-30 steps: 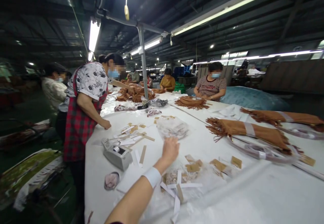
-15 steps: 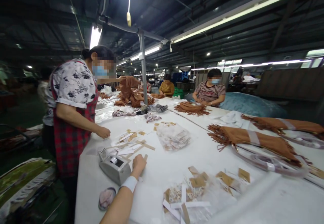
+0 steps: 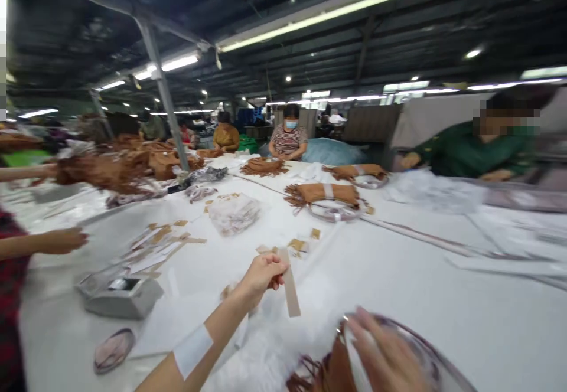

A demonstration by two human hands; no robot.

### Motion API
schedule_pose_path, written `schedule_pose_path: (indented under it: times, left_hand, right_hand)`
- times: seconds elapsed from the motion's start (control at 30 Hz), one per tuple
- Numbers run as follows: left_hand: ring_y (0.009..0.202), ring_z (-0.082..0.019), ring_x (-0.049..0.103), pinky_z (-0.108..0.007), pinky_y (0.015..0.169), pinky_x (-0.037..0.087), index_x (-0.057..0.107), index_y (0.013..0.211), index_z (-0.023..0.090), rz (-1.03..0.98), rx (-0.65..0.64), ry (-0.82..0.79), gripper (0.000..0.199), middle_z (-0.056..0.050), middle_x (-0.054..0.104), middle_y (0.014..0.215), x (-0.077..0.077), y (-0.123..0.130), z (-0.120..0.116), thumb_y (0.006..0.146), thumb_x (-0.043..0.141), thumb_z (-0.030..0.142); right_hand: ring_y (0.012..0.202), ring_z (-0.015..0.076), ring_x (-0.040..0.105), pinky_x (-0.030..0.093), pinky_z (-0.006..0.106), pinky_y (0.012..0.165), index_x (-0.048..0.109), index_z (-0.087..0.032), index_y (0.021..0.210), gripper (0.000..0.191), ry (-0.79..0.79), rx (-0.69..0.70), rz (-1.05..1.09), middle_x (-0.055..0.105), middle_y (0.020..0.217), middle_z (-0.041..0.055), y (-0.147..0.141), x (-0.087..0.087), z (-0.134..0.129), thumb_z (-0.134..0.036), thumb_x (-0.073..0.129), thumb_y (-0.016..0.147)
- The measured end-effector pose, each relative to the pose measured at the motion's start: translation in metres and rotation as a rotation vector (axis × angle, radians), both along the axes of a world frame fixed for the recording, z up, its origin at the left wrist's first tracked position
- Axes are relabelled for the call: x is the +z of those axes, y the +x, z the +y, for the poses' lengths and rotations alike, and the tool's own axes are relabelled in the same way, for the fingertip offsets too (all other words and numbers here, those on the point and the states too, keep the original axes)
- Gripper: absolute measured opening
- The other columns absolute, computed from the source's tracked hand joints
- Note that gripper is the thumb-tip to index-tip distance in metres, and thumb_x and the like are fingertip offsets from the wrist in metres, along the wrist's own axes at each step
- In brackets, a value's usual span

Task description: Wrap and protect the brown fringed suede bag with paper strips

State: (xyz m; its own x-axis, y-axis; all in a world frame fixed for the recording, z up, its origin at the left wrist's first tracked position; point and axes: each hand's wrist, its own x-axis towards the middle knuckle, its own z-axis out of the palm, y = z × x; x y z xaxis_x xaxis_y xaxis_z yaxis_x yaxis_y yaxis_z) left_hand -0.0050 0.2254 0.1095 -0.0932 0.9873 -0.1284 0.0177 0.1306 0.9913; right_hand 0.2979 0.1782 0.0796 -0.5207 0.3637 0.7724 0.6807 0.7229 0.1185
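Between the thumb and fingers of my left hand (image 3: 264, 274) is a flat beige paper strip (image 3: 291, 288), hanging down above the table. A white patch is wrapped round the forearm. My right hand (image 3: 390, 350), smeared by motion, has its fingers stretched over a brown fringed bag (image 3: 339, 368) at the bottom edge. A pale band (image 3: 358, 359) crosses this bag beside the fingers, and a ringed handle lies at its right. Whether the fingers press on the bag I cannot tell. Clear plastic and small tan tags (image 3: 298, 245) lie near my left hand.
A grey tape dispenser (image 3: 119, 294) stands on the white table (image 3: 420, 303) at the left, with loose strips (image 3: 162, 244) behind it. Further back lie a plastic bag of tags (image 3: 234, 212) and banded brown bags (image 3: 325, 196). Co-workers sit or stand around; one co-worker's hand (image 3: 66, 240) reaches in from the left.
The view has swung right. My left hand has moved from beside the tape dispenser to the right, with the beige strip in it. My right hand and the near brown bag have come into view.
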Motion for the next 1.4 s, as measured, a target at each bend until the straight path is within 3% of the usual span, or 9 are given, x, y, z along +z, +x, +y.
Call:
schedule_pose_path:
  times: [0.1, 0.17, 0.3, 0.4, 0.5, 0.67, 0.9, 1.2, 1.4]
  left_hand:
    - [0.046, -0.009, 0.051, -0.019, 0.045, 0.036, 0.054, 0.080, 0.016, -0.100, -0.269, -0.051, 0.041, 0.001, 0.059, 0.056, -0.013, 0.096, -0.019, 0.066, 0.069, 0.051]
    - [0.045, -0.010, 0.053, -0.021, 0.046, 0.039, 0.054, 0.082, 0.016, 0.000, -0.446, -0.034, 0.040, -0.001, 0.061, 0.058, -0.023, 0.143, -0.030, 0.073, 0.061, 0.054]
    - [0.065, -0.016, 0.064, -0.027, 0.061, 0.049, 0.059, 0.087, 0.015, 0.362, -0.604, 0.158, 0.043, -0.007, 0.069, 0.078, -0.036, 0.191, -0.019, 0.090, 0.033, 0.049]
    - [0.100, -0.023, 0.061, -0.034, 0.091, 0.045, 0.062, 0.102, 0.018, 0.534, -0.554, 0.263, 0.033, -0.008, 0.067, 0.104, -0.039, 0.204, 0.011, 0.085, 0.049, 0.043]
    - [0.116, -0.032, 0.050, -0.044, 0.103, 0.035, 0.058, 0.119, 0.020, 0.740, -0.565, 0.313, 0.049, -0.011, 0.060, 0.121, -0.045, 0.217, 0.037, 0.074, 0.065, 0.040]
    - [0.103, -0.030, 0.059, -0.041, 0.092, 0.044, 0.066, 0.103, 0.021, 0.964, -0.726, 0.329, 0.031, -0.011, 0.066, 0.105, -0.063, 0.239, 0.053, 0.073, 0.062, 0.025]
    - [0.096, -0.024, 0.062, -0.032, 0.086, 0.046, 0.069, 0.093, 0.020, 1.027, -0.836, 0.400, 0.024, -0.008, 0.070, 0.096, -0.069, 0.241, 0.061, 0.075, 0.052, 0.019]
    - [0.088, -0.023, 0.064, -0.030, 0.080, 0.046, 0.070, 0.086, 0.020, 1.000, -0.861, 0.406, 0.020, -0.008, 0.071, 0.089, -0.067, 0.244, 0.063, 0.076, 0.053, 0.021]
    - [0.094, -0.023, 0.062, -0.030, 0.082, 0.046, 0.066, 0.102, 0.021, 0.960, -0.778, 0.349, 0.031, -0.006, 0.070, 0.099, -0.077, 0.240, 0.064, 0.072, 0.058, 0.023]
  right_hand:
    - [0.115, 0.0223, 0.056, 0.050, 0.036, 0.088, 0.051, -0.020, 0.132, 0.043, 0.023, 0.001, -0.061, 0.057, 0.129, 0.0164, -0.005, 0.009, -0.033, -0.006, 0.040, 0.092]
    - [0.106, 0.0213, 0.060, 0.052, 0.035, 0.086, 0.050, -0.015, 0.132, 0.043, 0.054, 0.011, -0.052, 0.064, 0.117, 0.0152, 0.006, 0.008, -0.048, -0.006, 0.039, 0.092]
    - [0.101, 0.0214, 0.063, 0.054, 0.035, 0.085, 0.049, -0.018, 0.134, 0.043, -0.009, -0.117, -0.015, 0.069, 0.108, 0.0104, 0.069, -0.004, -0.074, -0.011, 0.035, 0.093]
    - [0.095, 0.0223, 0.066, 0.058, 0.035, 0.080, 0.053, -0.026, 0.131, 0.043, -0.110, -0.269, 0.014, 0.070, 0.107, 0.0077, 0.112, -0.010, -0.080, -0.014, 0.038, 0.092]
    - [0.088, 0.0201, 0.069, 0.059, 0.032, 0.079, 0.052, -0.026, 0.132, 0.046, -0.115, -0.245, 0.076, 0.072, 0.099, 0.0058, 0.125, -0.017, -0.066, -0.010, 0.042, 0.090]
    - [0.083, 0.0155, 0.070, 0.060, 0.025, 0.072, 0.058, -0.023, 0.125, 0.043, -0.134, -0.109, 0.140, 0.073, 0.093, 0.0047, 0.115, -0.034, -0.035, -0.006, 0.036, 0.091]
    - [0.079, 0.0140, 0.069, 0.059, 0.023, 0.069, 0.062, -0.018, 0.108, 0.038, -0.280, -0.115, 0.052, 0.073, 0.089, 0.0046, 0.104, -0.041, -0.019, -0.004, 0.032, 0.091]
    - [0.068, 0.0164, 0.060, 0.046, 0.029, 0.061, 0.063, -0.020, 0.093, 0.028, -0.327, -0.329, -0.180, 0.068, 0.080, 0.0023, 0.095, -0.070, -0.004, -0.004, 0.040, 0.089]
    - [0.081, 0.0194, 0.059, 0.044, 0.032, 0.067, 0.058, -0.018, 0.109, 0.031, -0.344, -0.417, -0.226, 0.066, 0.100, 0.0059, 0.093, -0.079, 0.002, -0.003, 0.046, 0.084]
